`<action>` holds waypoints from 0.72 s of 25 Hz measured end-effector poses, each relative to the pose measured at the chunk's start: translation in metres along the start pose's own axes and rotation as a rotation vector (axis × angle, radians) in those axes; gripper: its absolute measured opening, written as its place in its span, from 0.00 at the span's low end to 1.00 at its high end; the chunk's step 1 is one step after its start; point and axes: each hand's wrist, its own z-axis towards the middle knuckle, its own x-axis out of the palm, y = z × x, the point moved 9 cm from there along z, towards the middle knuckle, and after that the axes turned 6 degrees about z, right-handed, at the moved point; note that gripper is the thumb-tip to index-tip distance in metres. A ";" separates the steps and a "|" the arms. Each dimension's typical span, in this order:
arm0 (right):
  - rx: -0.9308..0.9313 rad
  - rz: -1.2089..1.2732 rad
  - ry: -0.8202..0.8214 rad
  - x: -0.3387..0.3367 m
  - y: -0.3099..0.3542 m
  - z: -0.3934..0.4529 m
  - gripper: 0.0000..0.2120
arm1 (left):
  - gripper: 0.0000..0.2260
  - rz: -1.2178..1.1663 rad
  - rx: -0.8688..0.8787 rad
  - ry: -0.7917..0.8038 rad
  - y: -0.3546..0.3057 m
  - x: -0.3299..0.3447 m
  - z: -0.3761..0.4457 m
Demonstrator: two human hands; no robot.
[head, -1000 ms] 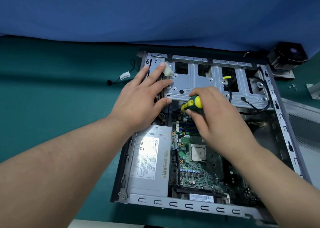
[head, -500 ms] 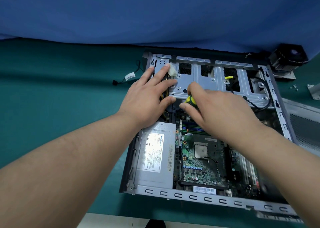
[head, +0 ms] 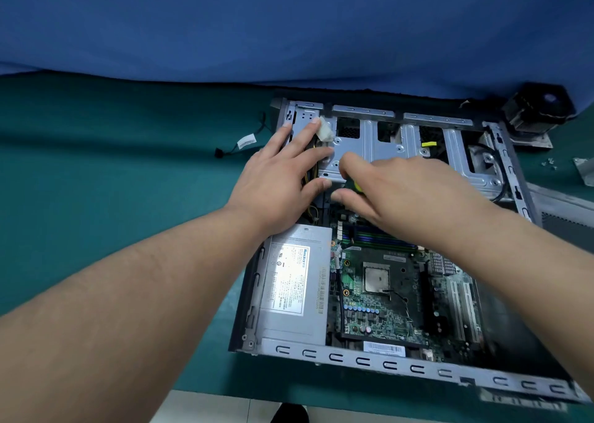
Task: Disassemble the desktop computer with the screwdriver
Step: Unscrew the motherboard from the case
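Lying on its side on the green desk (head: 96, 181), the open case (head: 363, 360) shows its insides to the camera. Left hand (head: 283, 178) rests flat on the drive cage (head: 379, 146) at the case's far left corner, fingers straight and spread, fingertips touching the metal beside a white connector (head: 325, 131); yellow wires run under the palm. Right hand (head: 408, 194) is curled round the screwdriver (head: 353, 185), gripping it; only a bit of the green-yellow handle shows between thumb and fingers, tip hidden. That hand sits at the near edge of the cage, just above the motherboard (head: 385, 294), close to the left hand's thumb.

Power supply (head: 292, 284) fills the case's near left, silver with a white label. Motherboard lies right of it, bare CPU socket (head: 376, 278) in the middle, RAM slots (head: 379, 237) partly under the right wrist, white expansion slots at right. A yellow tab (head: 429, 144) shows in a cage opening.

On the desk left of the case lies a loose black cable (head: 244, 143) with a white tag. A black cooler (head: 536, 107) sits past the far right corner, against the blue backdrop (head: 289, 20). Small screws (head: 548, 163) and a metal bracket (head: 585, 170) lie at far right, apart from the case. A grey side panel (head: 565, 210) is just beside the case's right wall. A dark shoe shows at the bottom edge, on the floor.
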 end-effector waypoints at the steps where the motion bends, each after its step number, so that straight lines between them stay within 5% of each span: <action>1: -0.012 -0.012 -0.006 0.000 0.002 0.002 0.15 | 0.23 -0.002 -0.002 0.001 0.000 0.000 0.000; 11: 0.036 0.364 -0.029 0.006 -0.010 -0.004 0.17 | 0.23 -0.001 -0.001 0.006 0.000 0.000 0.000; 18: 0.003 0.079 -0.093 0.007 -0.006 0.002 0.21 | 0.22 -0.018 -0.006 0.007 -0.001 -0.001 -0.001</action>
